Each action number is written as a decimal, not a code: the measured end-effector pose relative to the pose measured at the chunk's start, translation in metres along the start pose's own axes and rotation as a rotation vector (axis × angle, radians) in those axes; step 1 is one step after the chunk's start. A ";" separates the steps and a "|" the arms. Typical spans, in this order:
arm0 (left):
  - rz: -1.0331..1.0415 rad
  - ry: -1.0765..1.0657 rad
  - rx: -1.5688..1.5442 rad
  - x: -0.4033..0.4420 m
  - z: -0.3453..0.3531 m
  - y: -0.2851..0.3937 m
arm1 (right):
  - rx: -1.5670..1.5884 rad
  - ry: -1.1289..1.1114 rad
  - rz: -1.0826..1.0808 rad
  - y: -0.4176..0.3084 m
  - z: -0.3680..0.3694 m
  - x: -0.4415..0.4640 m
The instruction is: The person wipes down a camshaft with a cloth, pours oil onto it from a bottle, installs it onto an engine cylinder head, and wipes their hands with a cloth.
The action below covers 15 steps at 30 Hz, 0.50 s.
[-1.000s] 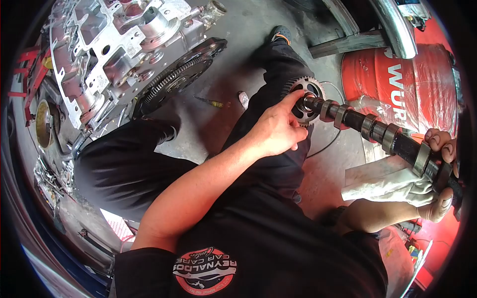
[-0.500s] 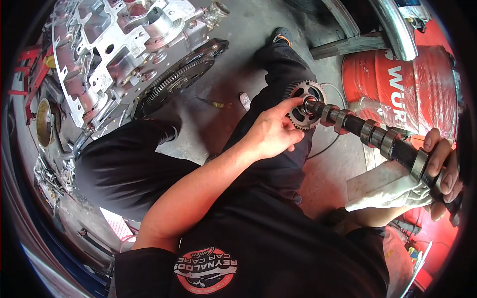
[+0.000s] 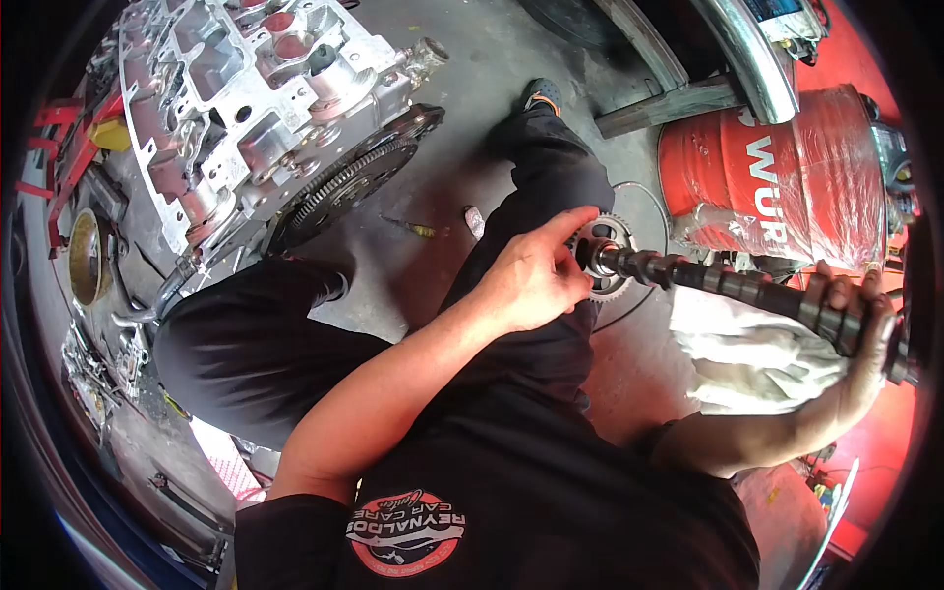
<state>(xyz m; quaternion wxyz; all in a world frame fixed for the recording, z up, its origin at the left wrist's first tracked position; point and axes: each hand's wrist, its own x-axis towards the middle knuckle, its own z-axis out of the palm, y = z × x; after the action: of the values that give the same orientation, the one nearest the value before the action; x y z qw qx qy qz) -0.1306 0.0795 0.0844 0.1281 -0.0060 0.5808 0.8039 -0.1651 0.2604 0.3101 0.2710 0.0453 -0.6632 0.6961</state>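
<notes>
A dark metal camshaft [image 3: 733, 282] with several lobes stretches across my right side, a toothed sprocket [image 3: 617, 234] at its left end. My left hand [image 3: 536, 277] grips the sprocket end, index finger stretched over the sprocket and thumb lower down near its hub. Around the far right end of the shaft, my right hand [image 3: 854, 313] has its fingers wrapped. A whitish cloth [image 3: 757, 359] hangs below the shaft beside my right hand; whether that hand also grips it, I cannot tell. The sprocket's left part is hidden behind my left fingers.
An aluminium engine block [image 3: 231, 118] with a toothed flywheel [image 3: 359, 182] stands at upper left. A red drum [image 3: 777, 182] wrapped in plastic is at right, near a metal frame [image 3: 678, 108]. A screwdriver-like tool [image 3: 418, 229] lies on the floor. A round pan [image 3: 88, 256] sits far left.
The camshaft has come closer to level, its sprocket end lower and its right end higher. My right hand has turned and risen, and the cloth hangs more spread out. The view has shifted slightly.
</notes>
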 end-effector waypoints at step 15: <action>-0.341 -0.202 0.001 0.020 0.005 0.009 | 0.268 -0.471 0.020 0.012 -0.035 -0.010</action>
<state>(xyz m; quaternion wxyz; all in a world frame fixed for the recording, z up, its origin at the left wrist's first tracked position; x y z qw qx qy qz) -0.1509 0.0854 0.0908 0.3201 -0.0237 0.5558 0.7669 -0.1515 0.2901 0.2906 0.0937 0.2349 -0.6104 0.7507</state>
